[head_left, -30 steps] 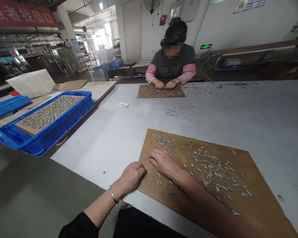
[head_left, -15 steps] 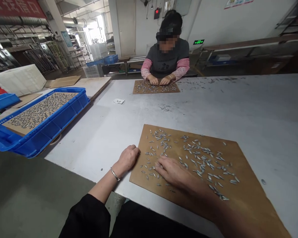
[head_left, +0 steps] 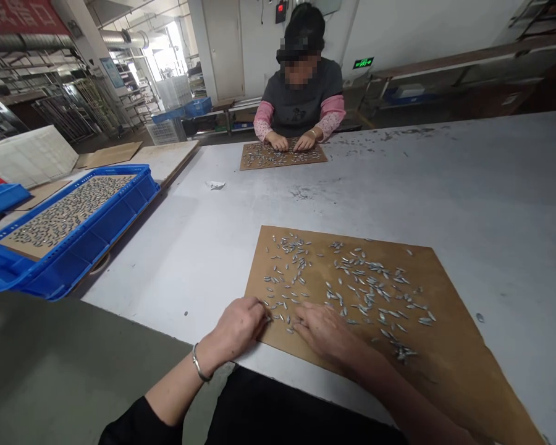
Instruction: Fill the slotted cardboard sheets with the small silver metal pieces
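Note:
A brown board lies on the pale table, with many small silvery, leaf-shaped pieces scattered over it. My left hand rests at the board's left edge near the front corner, its fingers curled in by the pieces there; what they hold, if anything, is too small to make out. My right hand is over the front left part of the board, fingers drawn together and tips down among the pieces. Whether a piece is between those fingertips cannot be seen.
Across the table a person works with both hands on another board of pieces. At the left stands a blue tray holding a filled board, with a white crate behind. A scrap of paper lies mid-table.
My left hand has moved onto the board's edge, nearer the pieces. My right hand has shifted slightly toward the front of the board. The view has moved a little.

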Tool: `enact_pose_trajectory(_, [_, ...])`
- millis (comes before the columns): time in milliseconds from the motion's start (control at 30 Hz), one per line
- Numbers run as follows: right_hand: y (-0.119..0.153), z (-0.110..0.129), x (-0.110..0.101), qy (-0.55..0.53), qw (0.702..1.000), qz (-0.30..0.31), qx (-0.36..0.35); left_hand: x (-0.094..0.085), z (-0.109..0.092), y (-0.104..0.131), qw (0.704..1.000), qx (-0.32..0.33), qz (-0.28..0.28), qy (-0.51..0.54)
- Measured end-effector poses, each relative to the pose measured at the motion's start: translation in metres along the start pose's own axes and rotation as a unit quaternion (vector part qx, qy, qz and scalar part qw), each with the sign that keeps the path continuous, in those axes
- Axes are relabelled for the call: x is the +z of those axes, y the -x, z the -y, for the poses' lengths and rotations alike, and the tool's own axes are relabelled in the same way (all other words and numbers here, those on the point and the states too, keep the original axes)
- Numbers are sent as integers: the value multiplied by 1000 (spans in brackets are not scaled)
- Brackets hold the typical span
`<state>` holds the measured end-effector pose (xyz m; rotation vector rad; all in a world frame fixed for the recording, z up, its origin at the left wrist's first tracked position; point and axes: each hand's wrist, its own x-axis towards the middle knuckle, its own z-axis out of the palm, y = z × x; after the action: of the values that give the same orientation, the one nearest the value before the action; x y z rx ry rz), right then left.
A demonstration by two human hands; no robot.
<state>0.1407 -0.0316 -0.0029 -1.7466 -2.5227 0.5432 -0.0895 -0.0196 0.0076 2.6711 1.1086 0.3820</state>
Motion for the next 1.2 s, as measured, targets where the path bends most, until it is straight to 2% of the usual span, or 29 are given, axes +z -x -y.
enact_pose_trajectory(200, [9,-8,12,32,997,-54,-47,17,-34,-4,987,0,104,-123])
enact_pose_trajectory(367, [25,-13,23,47,991,-106,-68,9,-45,-18,974,-54,182,-119])
enact_pose_trajectory(467, [32,-9,23,49,992,-102,-63,8,-44,-22,975,-76,187,-91])
enact_pose_trajectory(600, [30,-3,16,24,995,-88,-34,7,-37,-16,986,-113,122,-10])
enact_pose_trajectory(700, [23,3,12,6,994,-99,-35,-2,-29,-5,987,-149,38,53])
enact_pose_trajectory(800, [16,10,15,19,993,-106,-44,-12,-18,8,978,-195,-20,72])
enact_pose_trajectory(900, [13,15,23,48,988,-134,-55,-13,-9,20,970,-225,-46,76])
enact_pose_trajectory(1033, [18,18,31,92,975,-186,-85,-3,-3,28,967,-217,-77,105])
enact_pose_trajectory(1133, [26,12,29,72,973,-190,-108,4,-5,29,966,-203,-103,125])
enact_pose_trajectory(1200, [35,3,24,40,978,-183,-91,7,-7,29,964,-195,-118,141])
